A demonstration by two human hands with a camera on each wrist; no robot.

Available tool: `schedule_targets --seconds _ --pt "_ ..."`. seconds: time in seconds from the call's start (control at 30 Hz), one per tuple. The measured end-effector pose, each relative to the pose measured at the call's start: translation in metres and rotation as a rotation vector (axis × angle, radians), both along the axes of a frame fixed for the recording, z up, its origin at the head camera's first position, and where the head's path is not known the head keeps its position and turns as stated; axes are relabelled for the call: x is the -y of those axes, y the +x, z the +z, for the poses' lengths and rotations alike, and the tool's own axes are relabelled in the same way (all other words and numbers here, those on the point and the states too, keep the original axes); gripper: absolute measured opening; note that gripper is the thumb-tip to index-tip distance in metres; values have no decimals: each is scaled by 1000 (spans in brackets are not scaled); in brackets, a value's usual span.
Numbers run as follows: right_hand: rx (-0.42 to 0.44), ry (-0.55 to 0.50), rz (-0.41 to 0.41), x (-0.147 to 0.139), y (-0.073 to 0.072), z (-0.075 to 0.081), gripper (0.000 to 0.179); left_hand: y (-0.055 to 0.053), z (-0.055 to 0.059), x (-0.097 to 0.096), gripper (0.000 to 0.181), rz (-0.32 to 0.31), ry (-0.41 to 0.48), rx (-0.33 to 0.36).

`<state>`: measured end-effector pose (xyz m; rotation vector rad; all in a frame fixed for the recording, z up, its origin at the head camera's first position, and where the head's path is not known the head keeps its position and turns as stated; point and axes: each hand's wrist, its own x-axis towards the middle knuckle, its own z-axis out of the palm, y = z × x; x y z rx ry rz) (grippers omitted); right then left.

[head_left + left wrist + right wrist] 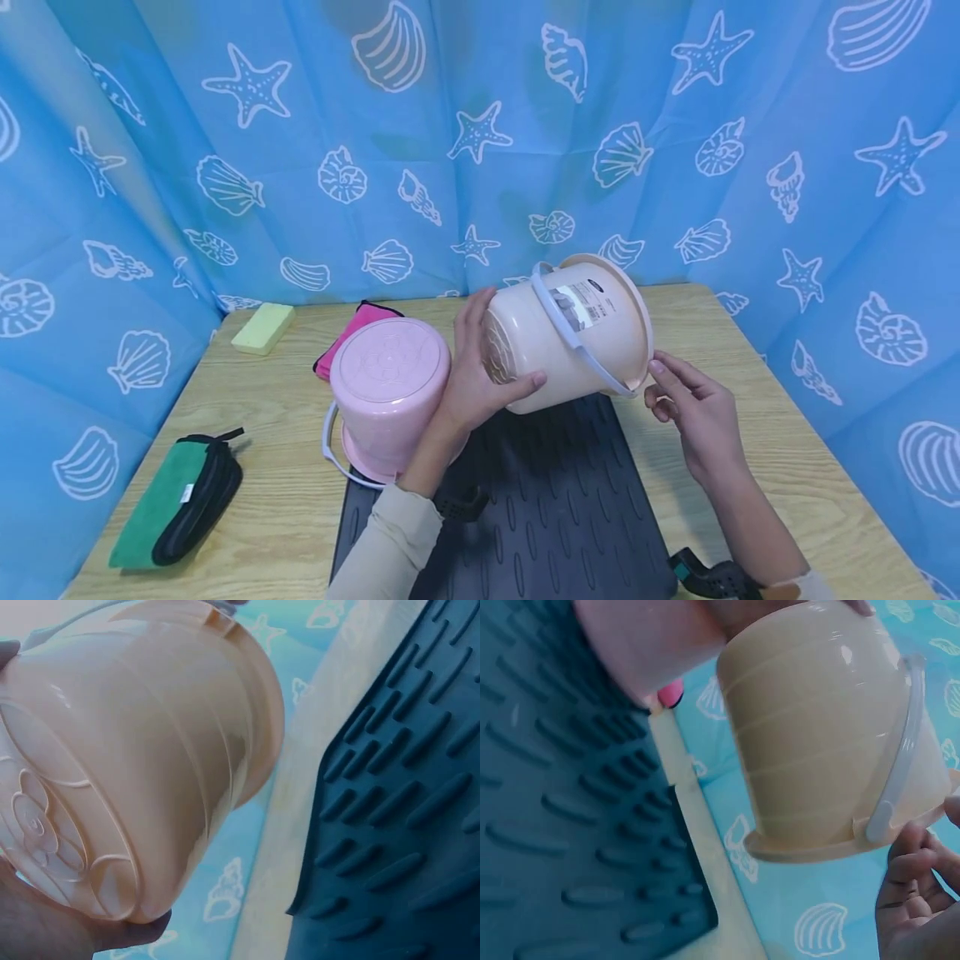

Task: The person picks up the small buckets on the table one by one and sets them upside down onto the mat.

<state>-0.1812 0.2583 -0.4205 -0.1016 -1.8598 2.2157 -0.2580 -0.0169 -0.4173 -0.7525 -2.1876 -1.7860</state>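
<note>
A cream bucket (592,333) is held tilted on its side above the table, its rim facing right and its bottom facing left. My left hand (483,367) grips it round the base, thumb on the near side and fingers on the far side. At the rim, my right hand (693,408) pinches the edge between thumb and fingers, close to where the pale handle (900,765) joins. A label is stuck on the bucket's wall. Beside my left forearm, a pink bucket (386,392) stands upside down, its handle hanging down toward the table.
A dark ribbed mat (555,517) lies on the wooden table (277,500). Behind the pink bucket is a pink cloth (356,329). A yellow sponge (262,328) lies at the back left, a green and black pouch (180,500) nearer. A blue shell-patterned curtain (450,217) surrounds the table.
</note>
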Motion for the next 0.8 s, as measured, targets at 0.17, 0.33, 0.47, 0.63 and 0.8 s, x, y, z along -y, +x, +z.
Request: schedule_targets --seconds 0.17,0.33,0.47,0.63,0.8 --pt "-9 313 -69 -3 4 -2 40 1 8 1 110 22 -61 -58" --pt "-41 524 -68 -7 9 -2 37 1 19 1 112 50 -99 -99" --pt "-53 585 -30 -11 15 -1 34 2 26 2 111 54 -124 -90" --pt "-33 647 23 -14 25 0 33 4 32 4 111 72 -177 -73" --pt "-84 738 72 -15 36 1 27 4 36 4 109 64 -203 -60"
